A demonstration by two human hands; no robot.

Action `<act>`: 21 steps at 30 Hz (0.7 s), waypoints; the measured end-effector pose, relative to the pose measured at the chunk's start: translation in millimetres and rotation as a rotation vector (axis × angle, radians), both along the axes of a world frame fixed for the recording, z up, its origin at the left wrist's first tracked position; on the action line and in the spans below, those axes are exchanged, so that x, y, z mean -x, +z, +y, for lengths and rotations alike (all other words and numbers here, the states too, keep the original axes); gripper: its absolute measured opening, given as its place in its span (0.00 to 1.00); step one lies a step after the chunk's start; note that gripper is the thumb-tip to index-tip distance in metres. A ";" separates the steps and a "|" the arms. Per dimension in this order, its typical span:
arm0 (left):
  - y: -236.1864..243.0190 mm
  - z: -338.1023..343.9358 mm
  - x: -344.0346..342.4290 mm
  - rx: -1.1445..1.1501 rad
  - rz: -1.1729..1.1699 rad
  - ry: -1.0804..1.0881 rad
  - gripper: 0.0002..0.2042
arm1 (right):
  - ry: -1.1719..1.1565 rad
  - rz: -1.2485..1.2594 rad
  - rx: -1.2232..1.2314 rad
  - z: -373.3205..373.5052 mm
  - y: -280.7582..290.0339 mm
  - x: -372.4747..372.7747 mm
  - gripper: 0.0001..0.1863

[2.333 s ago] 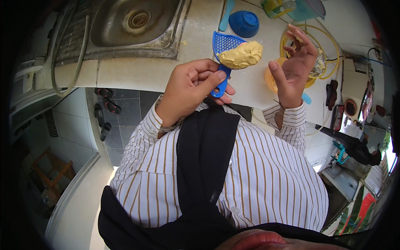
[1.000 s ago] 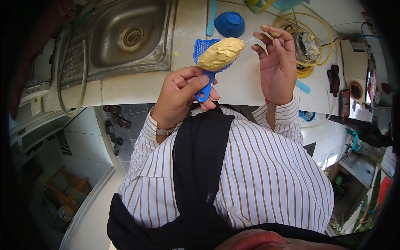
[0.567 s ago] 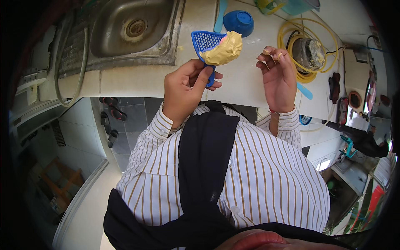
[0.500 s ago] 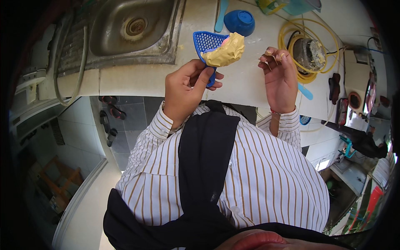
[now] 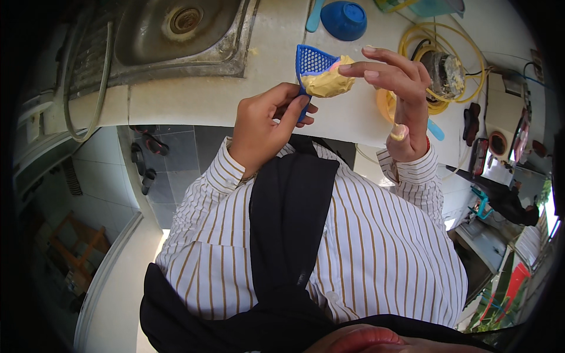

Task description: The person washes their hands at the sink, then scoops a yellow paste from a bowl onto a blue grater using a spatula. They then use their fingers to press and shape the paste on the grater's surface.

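Note:
My left hand [image 5: 263,120] is closed round the short handle of a blue scoop [image 5: 312,60] with a perforated, mesh-like blade. A soft yellow mass [image 5: 327,86] clings to the scoop, with a little pink showing at its upper edge. My right hand [image 5: 403,88] is on the other side, its fingers spread and holding nothing. One fingertip meets the right side of the yellow mass, and yellowish smears coat the thumb tip. Between the right hand and the counter shows part of a yellow-orange rounded thing [image 5: 385,106], mostly hidden.
An upturned blue bowl [image 5: 343,22] and a light-blue flat handle [image 5: 315,16] lie beyond the scoop. A metal sink [image 5: 250,35] is at far left on the pale counter [image 5: 206,106]. To the right, a coiled yellow hose [image 5: 410,36] surrounds a smeared grey container [image 5: 442,75].
My right hand has moved left and stretched its fingers to the yellow mass. The scoop now sits slightly farther right in view, in the same left-hand grip.

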State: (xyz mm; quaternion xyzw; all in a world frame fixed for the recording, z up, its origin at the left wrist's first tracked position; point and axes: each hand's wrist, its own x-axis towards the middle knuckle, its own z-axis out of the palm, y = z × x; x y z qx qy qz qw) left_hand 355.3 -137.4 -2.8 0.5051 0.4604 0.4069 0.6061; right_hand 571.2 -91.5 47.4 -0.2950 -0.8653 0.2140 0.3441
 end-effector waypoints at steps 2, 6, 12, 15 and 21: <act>-0.5 -0.8 1.5 0.019 0.003 -0.026 0.10 | 0.086 -0.291 -0.067 5.1 15.1 6.4 0.26; -0.1 -6.1 4.7 0.066 -0.021 -0.055 0.09 | 0.166 -0.439 -0.048 7.3 15.3 11.8 0.32; -1.8 -10.5 12.5 0.064 -0.067 -0.070 0.10 | 0.135 -0.452 -0.045 3.1 9.4 23.0 0.34; -3.2 -12.7 12.9 0.150 -0.110 -0.051 0.10 | 0.063 -0.272 -0.081 2.6 3.3 24.3 0.33; -4.6 -11.7 11.8 0.311 -0.214 -0.019 0.11 | -0.096 -0.286 -0.187 -26.3 -18.7 33.0 0.29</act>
